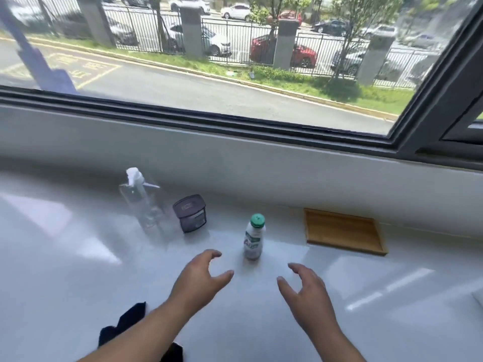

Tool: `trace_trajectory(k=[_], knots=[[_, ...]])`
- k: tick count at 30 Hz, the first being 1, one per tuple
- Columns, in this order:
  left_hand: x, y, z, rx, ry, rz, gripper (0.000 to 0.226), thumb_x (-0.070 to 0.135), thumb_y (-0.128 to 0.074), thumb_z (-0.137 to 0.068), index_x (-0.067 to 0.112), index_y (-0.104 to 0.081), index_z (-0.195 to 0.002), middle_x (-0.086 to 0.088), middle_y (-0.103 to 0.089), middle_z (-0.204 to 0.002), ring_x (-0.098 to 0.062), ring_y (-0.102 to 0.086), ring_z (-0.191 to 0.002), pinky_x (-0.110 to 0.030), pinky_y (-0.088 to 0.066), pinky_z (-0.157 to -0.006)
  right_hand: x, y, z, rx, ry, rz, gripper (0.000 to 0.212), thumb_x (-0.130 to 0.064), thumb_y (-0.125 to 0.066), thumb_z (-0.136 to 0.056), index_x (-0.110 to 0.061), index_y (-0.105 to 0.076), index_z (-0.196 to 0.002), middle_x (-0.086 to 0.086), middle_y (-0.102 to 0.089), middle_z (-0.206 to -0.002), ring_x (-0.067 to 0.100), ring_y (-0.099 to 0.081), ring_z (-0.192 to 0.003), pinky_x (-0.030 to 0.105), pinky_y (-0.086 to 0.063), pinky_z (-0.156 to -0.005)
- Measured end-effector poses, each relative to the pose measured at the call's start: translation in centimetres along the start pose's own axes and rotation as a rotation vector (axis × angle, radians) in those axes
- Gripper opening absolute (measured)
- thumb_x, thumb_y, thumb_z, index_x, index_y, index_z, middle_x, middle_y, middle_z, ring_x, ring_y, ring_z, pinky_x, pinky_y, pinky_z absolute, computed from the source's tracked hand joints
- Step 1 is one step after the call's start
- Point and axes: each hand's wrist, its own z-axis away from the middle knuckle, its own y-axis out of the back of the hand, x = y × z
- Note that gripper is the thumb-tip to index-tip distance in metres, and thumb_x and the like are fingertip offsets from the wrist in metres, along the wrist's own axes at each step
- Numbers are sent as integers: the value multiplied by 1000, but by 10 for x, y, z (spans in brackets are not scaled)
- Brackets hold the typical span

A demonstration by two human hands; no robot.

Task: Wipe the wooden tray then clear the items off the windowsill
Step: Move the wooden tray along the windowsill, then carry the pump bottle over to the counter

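Left hand (201, 276) and right hand (307, 288) hover empty, fingers spread, flanking the upright bottle (253, 237) (untouched); wooden tray (343, 232) lies well right on the windowsill (78, 257).

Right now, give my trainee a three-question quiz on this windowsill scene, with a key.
1. True or false: the wooden tray has the small bottle standing on it.
2. Which thing stands farthest left on the sill? A) spray bottle B) dark lidded container C) small bottle
3. Short answer: what do the left hand and right hand hold?

Key
1. False; the tray is bare and the bottle stands on the sill to its left.
2. A
3. Nothing; both are open, fingers spread, on either side of the small bottle.
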Motion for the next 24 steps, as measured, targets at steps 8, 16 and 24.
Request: trace_trajectory(k=[8, 16, 24], knots=[[-99, 195, 42, 274, -50, -57, 92, 77, -68, -66, 34, -49, -145, 10, -51, -151, -17, -47, -139, -39, -46, -107, -183, -102, 52, -21, 214, 9, 72, -59, -69, -86, -31, -48, -148, -5, -52, -148, 18, -42, -140, 37, -40, -105], [-155, 297, 42, 369, -18, -90, 88, 69, -77, -73, 35, -44, -148, 10, -44, -157, -18, -43, -143, -42, -47, -105, -258, -169, 67, -112, 247, 37, 73, -58, -67, -89, -33, -42, -153, -8, -47, -155, 17, -34, -146, 38, -36, -112], [-147, 302, -33, 343, 3, -151, 94, 69, -78, -74, 33, -39, -152, 10, -40, -160, -17, -38, -145, -40, -47, -103, -274, -229, 0, -178, 120, -121, 70, -55, -70, -89, -33, -45, -150, -9, -48, -154, 14, -42, -142, 35, -43, -105]])
